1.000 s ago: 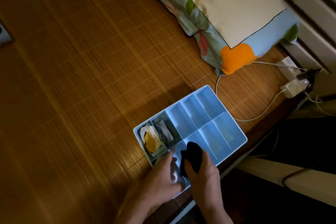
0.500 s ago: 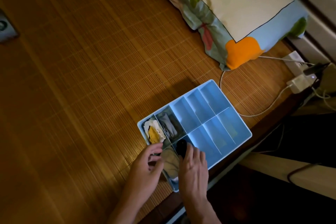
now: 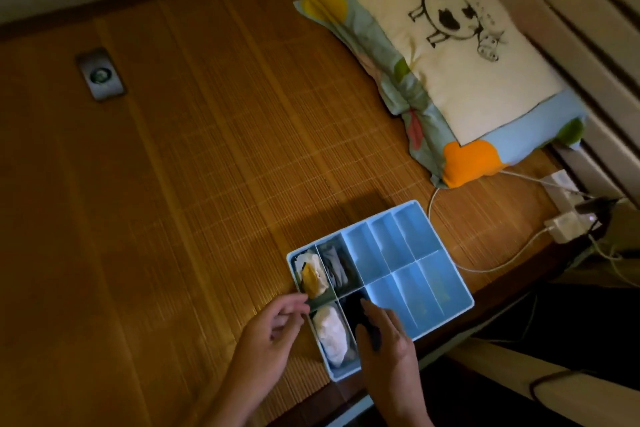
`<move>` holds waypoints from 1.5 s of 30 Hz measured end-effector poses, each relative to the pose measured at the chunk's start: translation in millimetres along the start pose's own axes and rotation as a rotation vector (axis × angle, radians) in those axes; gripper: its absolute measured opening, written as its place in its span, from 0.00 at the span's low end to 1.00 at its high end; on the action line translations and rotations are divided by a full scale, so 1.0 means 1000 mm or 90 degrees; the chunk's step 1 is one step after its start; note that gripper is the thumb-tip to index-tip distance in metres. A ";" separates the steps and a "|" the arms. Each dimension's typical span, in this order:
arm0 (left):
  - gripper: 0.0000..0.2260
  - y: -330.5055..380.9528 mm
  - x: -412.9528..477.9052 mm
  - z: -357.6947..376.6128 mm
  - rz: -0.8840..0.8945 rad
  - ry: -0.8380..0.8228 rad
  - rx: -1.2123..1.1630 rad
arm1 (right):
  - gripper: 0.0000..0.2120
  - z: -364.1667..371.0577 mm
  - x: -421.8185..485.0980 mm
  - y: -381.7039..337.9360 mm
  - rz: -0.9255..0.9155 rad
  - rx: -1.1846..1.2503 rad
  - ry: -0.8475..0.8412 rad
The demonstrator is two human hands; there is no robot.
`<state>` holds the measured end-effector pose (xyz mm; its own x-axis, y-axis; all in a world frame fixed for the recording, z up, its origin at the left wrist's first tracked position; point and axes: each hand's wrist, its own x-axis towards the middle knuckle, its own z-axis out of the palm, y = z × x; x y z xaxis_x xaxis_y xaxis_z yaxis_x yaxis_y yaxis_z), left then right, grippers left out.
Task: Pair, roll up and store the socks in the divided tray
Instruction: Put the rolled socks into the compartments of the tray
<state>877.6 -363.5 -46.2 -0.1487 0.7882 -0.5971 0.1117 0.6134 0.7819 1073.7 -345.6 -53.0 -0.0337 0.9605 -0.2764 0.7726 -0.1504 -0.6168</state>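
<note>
Nearest, two hands, both at the tray's near-left corner. Left hand (image 3: 273,333) has loosely curled fingers, tips at the tray's left rim, nothing seen in it; can't tell if it actually touches the rim. Right hand (image 3: 388,343) is flat with straight fingers, lying on the black roll (image 3: 353,308) and gripping nothing. One blue tray (image 3: 433,281) sits on the mat (image 3: 207,184) at the bed's near edge, turned at an angle. It has ten cells, two rows of five. Four cells hold one sock roll each, all at the left end. Near row: white roll (image 3: 330,333) in the end cell, black roll in the next cell, partly under the right hand. Far row: yellow-white roll (image 3: 311,279) in the end cell, grey roll (image 3: 336,267) next to it. So four rolls total, all inside the tray, none loose on the mat. Right of the tray, a white cable (image 3: 498,263) curves close past its far-right side to one white charger (image 3: 564,225) at the mat's edge, with one white power strip (image 3: 561,184) just beyond. Farther back, one pillow (image 3: 467,80) with a cow drawing lies at the right, well apart from the tray. Far left on the mat is one small grey plate (image 3: 100,74); too blurred to tell what it is.
</note>
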 end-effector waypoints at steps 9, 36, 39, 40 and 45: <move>0.13 0.139 -0.145 -0.072 0.099 0.216 -0.213 | 0.11 -0.152 -0.017 -0.148 -0.109 0.272 -0.215; 0.15 -0.083 -0.724 -0.187 0.050 1.152 -0.460 | 0.17 0.002 -0.412 -0.448 -0.624 0.137 -0.862; 0.15 -0.134 -0.789 -0.198 0.015 1.175 -0.464 | 0.16 0.039 -0.490 -0.462 -0.629 0.139 -0.895; 0.15 -0.149 -0.808 -0.204 0.013 1.182 -0.466 | 0.15 0.051 -0.514 -0.469 -0.627 0.148 -0.900; 0.15 -0.214 -0.877 -0.255 0.022 1.213 -0.473 | 0.13 0.116 -0.620 -0.512 -0.643 0.131 -0.903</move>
<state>733.3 -1198.7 355.9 -0.8369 -0.5435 -0.0648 -0.1284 0.0799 0.9885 625.8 -891.6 348.8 -0.9724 -0.2250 -0.0625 0.0190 0.1906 -0.9815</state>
